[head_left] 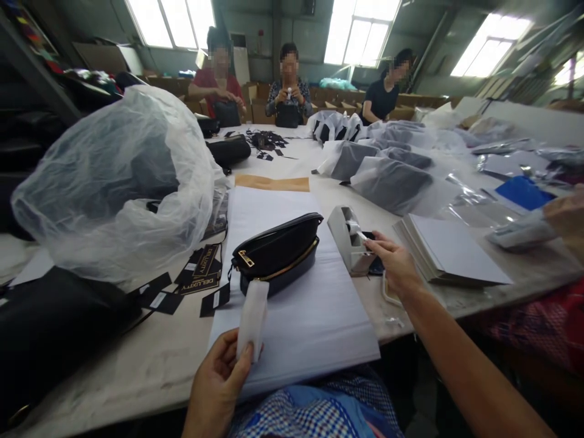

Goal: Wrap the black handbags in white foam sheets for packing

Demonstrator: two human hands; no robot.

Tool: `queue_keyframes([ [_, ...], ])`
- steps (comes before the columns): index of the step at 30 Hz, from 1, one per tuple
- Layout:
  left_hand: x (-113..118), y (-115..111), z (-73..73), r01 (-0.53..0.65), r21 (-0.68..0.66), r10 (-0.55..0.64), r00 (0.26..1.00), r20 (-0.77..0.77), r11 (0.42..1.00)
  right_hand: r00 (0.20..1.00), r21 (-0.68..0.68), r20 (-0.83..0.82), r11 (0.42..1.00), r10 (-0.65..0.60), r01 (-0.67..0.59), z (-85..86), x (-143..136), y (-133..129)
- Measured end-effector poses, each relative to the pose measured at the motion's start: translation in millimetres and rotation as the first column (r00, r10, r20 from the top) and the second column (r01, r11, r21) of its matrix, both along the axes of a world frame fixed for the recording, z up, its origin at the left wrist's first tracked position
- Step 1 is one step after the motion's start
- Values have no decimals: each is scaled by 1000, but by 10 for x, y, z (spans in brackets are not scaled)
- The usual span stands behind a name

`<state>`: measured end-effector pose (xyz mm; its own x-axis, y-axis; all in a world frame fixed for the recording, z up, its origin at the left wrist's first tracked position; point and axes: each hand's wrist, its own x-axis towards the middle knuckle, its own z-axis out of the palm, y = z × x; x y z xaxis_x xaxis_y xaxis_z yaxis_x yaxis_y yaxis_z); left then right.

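The black bag (pixel 278 252) lies past the left hand (pixel 225 371), which pinches a white strip (pixel 253 316), while the right hand (pixel 395 264) pinches tape (pixel 362 236).

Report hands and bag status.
Left hand holding white strip, right hand at tape dispenser. Black zippered bag on white paper. Strip slightly masks bag's near edge.

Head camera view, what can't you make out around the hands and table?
All in the head view:
Inside of the black pouch: hidden by its sides.
Grip of the right hand at the pale dispenser: too small.
Contents of the cloudy plastic bag: obscured by plastic.
Small print on the black tags: too small.
Large black bag: cut off by left edge.
Co-worker's hand: blurred, cut off by right edge.
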<state>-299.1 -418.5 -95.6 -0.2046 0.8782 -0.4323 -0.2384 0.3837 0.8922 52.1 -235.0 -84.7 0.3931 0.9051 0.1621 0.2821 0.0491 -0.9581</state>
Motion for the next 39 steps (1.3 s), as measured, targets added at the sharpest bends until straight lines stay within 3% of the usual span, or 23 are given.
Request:
queue_keyframes([
  [3, 47, -11, 32, -56, 31, 56, 998, -21, 998, 997, 63, -72, 997, -36, 40, 157, -87, -214],
  [6, 64, -15, 20, -64, 39, 65, 998, -16, 997, 989, 9, -139, 999, -50, 52, 214, -118, -451],
  [10, 44, -5, -17, -39, 10, 39, 999, 4, 999, 955, -155, -291, 988, -58, 13, 69, -122, -638],
  [13, 30, 1, -13, -53, 19, 53, 999, 3, 998, 932, -217, -350, 976, -90, 12, -92, -99, -621],
  [17, -6, 13, 1, -2, -4, 2, 1000, -12, 1000, 944, -230, -303, 971, -131, 62, -212, -42, -523],
  [20, -19, 19, -8, 27, 5, -27, 1000, -5, 1000, 972, -217, -202, 973, -118, 73, -172, -83, -579],
  [23, 12, 8, -6, 7, 44, -7, 1000, 1, 999, 996, -174, -90, 985, 4, -20, -17, -319, -804],
  [25, 42, -6, 10, 8, 66, -8, 1000, 5, 998, 982, -177, -37, 965, 188, -191, 129, -575, -1003],
  [28, 72, -24, 49, 13, 105, -13, 1000, 1, 994, 866, -213, -57, 842, 496, -496, 343, -1015, -1270],
  [31, 86, -40, 97, 19, 133, -20, 1000, 7, 991, 707, -203, -140, 679, 693, -705, 452, -1439, -1416],
  [34, 98, -57, 131, 19, 165, -21, 1000, 7, 986, 635, -196, -166, 605, 755, -771, 405, -1783, -1430],
  [39, 97, -84, 109, -12, 216, 21, 999, -38, 976, 695, -286, -93, 650, 713, -705, 219, -2022, -1333],
])
